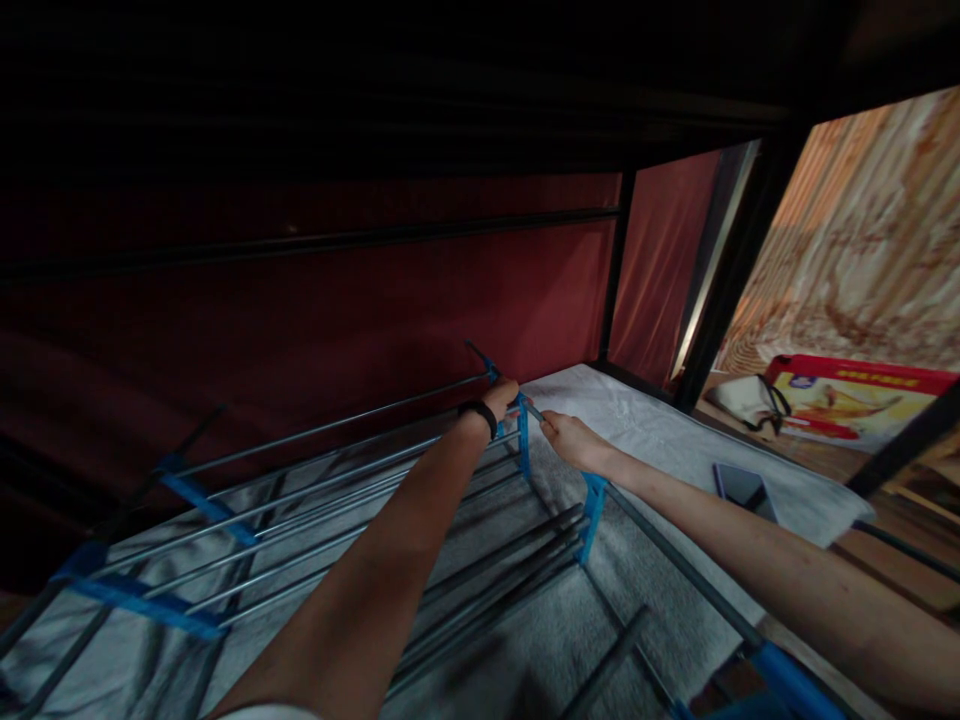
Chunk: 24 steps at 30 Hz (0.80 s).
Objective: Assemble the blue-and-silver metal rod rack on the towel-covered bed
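A rack of grey metal tubes with blue plastic connectors lies across a pale grey bed sheet. My left hand, with a black band at the wrist, is closed around the blue connector at the rack's far right corner. Part of its fingers is hidden. Just to the right, my right hand pinches a grey tube that meets this connector. Below my right wrist, another blue connector joins several tubes, and a long tube runs from it toward the lower right.
Black metal bed frame posts and a dark overhang surround me. Behind the rack hangs a dark red curtain. A phone-like flat object lies on the sheet at right. Beyond the frame are a red and yellow box and a patterned curtain.
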{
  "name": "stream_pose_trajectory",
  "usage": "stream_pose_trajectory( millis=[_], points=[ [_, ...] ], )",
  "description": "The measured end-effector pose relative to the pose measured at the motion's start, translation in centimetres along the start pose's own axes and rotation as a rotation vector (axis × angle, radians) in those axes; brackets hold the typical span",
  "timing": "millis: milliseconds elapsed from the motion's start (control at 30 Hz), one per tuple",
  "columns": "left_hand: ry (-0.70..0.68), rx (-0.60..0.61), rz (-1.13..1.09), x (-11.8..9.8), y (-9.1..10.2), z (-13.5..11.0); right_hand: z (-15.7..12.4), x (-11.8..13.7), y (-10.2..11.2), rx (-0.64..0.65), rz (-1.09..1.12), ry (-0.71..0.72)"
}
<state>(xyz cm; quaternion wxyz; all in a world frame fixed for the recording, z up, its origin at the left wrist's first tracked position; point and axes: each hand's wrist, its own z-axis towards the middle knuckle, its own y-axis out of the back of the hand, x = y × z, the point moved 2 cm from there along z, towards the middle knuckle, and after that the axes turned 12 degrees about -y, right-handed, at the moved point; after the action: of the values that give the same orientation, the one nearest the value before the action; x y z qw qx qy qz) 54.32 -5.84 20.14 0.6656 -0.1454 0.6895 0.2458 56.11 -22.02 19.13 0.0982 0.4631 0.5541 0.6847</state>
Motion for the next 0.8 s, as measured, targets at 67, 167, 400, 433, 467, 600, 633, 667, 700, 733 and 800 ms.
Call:
stream_pose_trajectory(
  millis=[67, 167, 400, 433, 467, 600, 633, 667, 700, 733, 800],
  points=[
    [-0.004, 0.006, -0.005, 0.11, 0.05, 0.1, -0.04, 0.09, 0.04, -0.001, 0.003, 0.009],
    [0.005, 0.011, -0.007, 0.25, 0.01, 0.39, -0.05, 0.21, 0.1, 0.004, 0.0, 0.003],
    [0.0, 0.007, -0.009, 0.02, -0.05, 0.35, 0.08, 0.03, 0.07, 0.016, -0.009, -0.005],
    [-0.004, 0.006, -0.011, -0.01, -0.03, 0.27, 0.11, -0.05, 0.05, 0.014, -0.006, -0.005],
    [-0.008, 0.005, -0.012, -0.04, -0.02, 0.21, 0.15, -0.12, 0.02, 0.012, -0.003, -0.003],
    [-0.012, 0.002, -0.013, -0.1, -0.01, 0.03, 0.4, -0.37, -0.15, 0.01, -0.014, 0.009],
    [-0.013, -0.001, -0.011, -0.15, -0.01, -0.03, 0.47, -0.4, -0.2, 0.011, -0.024, 0.011],
    [-0.014, -0.005, -0.009, -0.21, -0.01, -0.11, 0.55, -0.42, -0.24, 0.011, -0.033, 0.012],
    [-0.016, -0.008, -0.007, -0.28, 0.0, -0.2, 0.62, -0.43, -0.27, 0.012, -0.042, 0.011],
    [-0.017, -0.012, -0.004, -0.34, -0.01, -0.3, 0.68, -0.41, -0.27, 0.012, -0.046, 0.009],
    [-0.015, -0.02, 0.005, -0.43, -0.05, -0.43, 0.74, -0.33, -0.23, 0.016, -0.037, 0.0]
  ],
)
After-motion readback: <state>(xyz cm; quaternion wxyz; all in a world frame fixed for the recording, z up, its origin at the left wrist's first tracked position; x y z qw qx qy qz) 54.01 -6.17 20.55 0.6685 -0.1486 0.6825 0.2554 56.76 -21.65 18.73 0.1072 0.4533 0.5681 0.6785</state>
